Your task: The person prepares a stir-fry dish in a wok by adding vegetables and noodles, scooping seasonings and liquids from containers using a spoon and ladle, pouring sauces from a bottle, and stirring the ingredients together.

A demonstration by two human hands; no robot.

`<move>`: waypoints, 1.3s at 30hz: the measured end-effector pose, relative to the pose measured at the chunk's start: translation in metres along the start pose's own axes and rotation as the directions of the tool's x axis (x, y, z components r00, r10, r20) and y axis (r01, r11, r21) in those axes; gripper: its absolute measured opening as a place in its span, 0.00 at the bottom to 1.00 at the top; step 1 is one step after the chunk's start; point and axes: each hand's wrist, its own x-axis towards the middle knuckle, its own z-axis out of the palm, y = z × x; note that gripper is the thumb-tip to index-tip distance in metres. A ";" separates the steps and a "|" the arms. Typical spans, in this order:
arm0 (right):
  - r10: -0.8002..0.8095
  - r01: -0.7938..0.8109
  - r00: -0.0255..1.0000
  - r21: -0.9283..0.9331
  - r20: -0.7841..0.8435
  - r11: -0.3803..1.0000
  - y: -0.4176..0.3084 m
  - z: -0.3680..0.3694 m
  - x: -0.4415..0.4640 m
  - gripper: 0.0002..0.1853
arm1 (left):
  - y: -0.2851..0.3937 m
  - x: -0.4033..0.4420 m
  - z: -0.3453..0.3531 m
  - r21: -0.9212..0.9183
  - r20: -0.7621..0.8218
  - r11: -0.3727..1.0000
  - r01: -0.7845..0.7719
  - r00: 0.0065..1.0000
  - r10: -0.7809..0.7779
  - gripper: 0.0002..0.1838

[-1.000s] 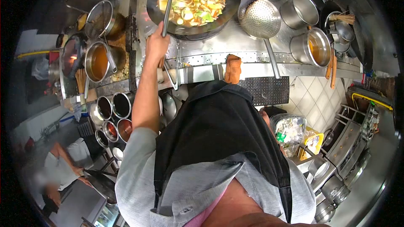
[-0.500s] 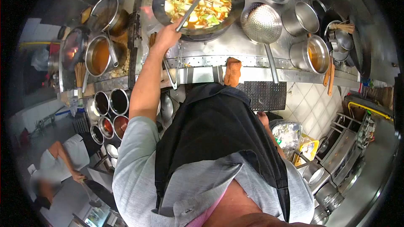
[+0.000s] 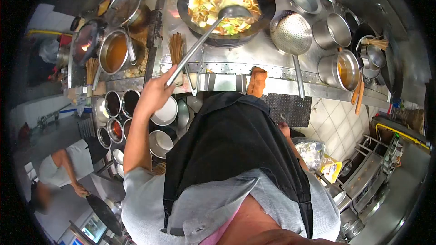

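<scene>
Ladle [image 3: 200, 44] sits in the left grip [image 3: 156, 91], whose fingers are wrapped round the lower end of the handle. From there its long axis slants forward and rightward, the bowl over the right part of the vegetables in the wok [image 3: 268, 4]. The left grip is clearly nearer the wok; the right grip [image 3: 284, 129] hangs beside the apron [image 3: 236, 145], partly hidden, so I cannot tell whether it holds anything. Smooth grey metal forms the ladle; the wok is dark, round and deeply curved; the vegetables [image 3: 204, 1] look glossy, pale and green, in brown liquid. A perforated skimmer [image 3: 290, 31] lies on the shiny metal tabletop [image 3: 247, 56].
</scene>
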 end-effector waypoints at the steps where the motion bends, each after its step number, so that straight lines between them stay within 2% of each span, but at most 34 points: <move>1: 0.012 -0.011 1.000 -0.026 0.021 1.000 -0.001 0.001 0.001 0.19 | -0.001 -0.014 0.000 -0.093 0.008 0.996 0.012 1.000 -0.011 0.33; 4: -0.054 0.054 0.998 0.022 0.014 0.998 -0.004 0.007 -0.002 0.19 | 0.011 -0.044 -0.015 -0.230 0.126 0.958 0.168 0.982 -0.142 0.34; 5: -0.063 0.063 0.998 0.026 0.015 0.998 -0.003 0.008 -0.003 0.19 | 0.018 -0.047 -0.022 -0.241 0.206 0.927 0.288 0.949 -0.241 0.34; 8: -0.032 0.033 0.999 -0.023 0.032 0.999 -0.004 0.009 0.004 0.18 | -0.006 -0.040 -0.006 -0.010 0.080 0.980 0.199 0.977 -0.197 0.33; 11: -0.019 0.020 1.000 -0.063 0.022 0.998 -0.004 0.010 0.007 0.17 | -0.031 -0.013 0.028 0.080 -0.096 0.992 0.100 0.991 -0.092 0.33; 14: -0.051 0.051 0.999 -0.059 0.007 0.997 0.000 0.009 0.006 0.17 | -0.044 0.026 0.062 0.155 -0.199 0.981 0.117 0.976 -0.085 0.34; 17: -0.030 0.030 0.999 -0.007 -0.015 1.000 0.000 0.007 0.002 0.17 | -0.024 0.049 0.074 -0.072 -0.183 0.971 0.228 0.954 -0.238 0.34; 20: 0.008 -0.008 1.000 0.045 -0.019 0.999 0.005 0.009 -0.005 0.18 | -0.009 0.067 0.088 -0.271 -0.280 0.947 0.171 0.927 -0.248 0.34; 21: 0.037 -0.036 0.999 0.050 -0.016 0.998 0.007 0.011 -0.008 0.18 | -0.006 0.075 0.089 -0.252 -0.302 0.952 0.174 0.921 -0.248 0.33; 24: 0.053 -0.053 0.998 -0.016 -0.022 0.998 0.013 0.012 -0.014 0.21 | -0.035 0.108 0.116 -0.158 -0.484 0.987 0.007 0.871 -0.084 0.34; 27: 0.052 -0.053 0.998 -0.037 -0.020 0.998 0.037 0.016 -0.004 0.22 | -0.003 0.104 0.091 -0.542 -0.141 0.817 0.194 0.938 -0.317 0.34; 30: 0.062 -0.061 0.998 0.049 -0.028 0.997 0.028 0.012 -0.011 0.21 | -0.008 0.093 0.085 -0.639 -0.110 0.757 0.134 0.958 -0.263 0.33; 31: 0.065 -0.063 0.997 0.064 -0.032 0.996 0.025 0.009 -0.012 0.20 | -0.018 0.088 0.092 -0.510 -0.208 0.857 0.074 0.956 -0.206 0.34; 34: 0.078 -0.076 0.996 0.059 -0.041 0.995 0.008 0.002 -0.017 0.19 | 0.017 0.052 0.051 -0.398 -0.054 0.884 0.244 0.956 -0.288 0.34; 38: 0.074 -0.074 0.997 0.006 -0.007 0.997 0.006 -0.003 -0.005 0.18 | 0.015 0.034 0.029 -0.379 0.108 0.890 0.254 0.967 -0.230 0.34; 39: 0.068 -0.068 0.998 -0.021 0.004 0.997 0.007 -0.004 -0.003 0.18 | 0.013 0.036 0.033 -0.310 0.067 0.929 0.200 0.980 -0.189 0.33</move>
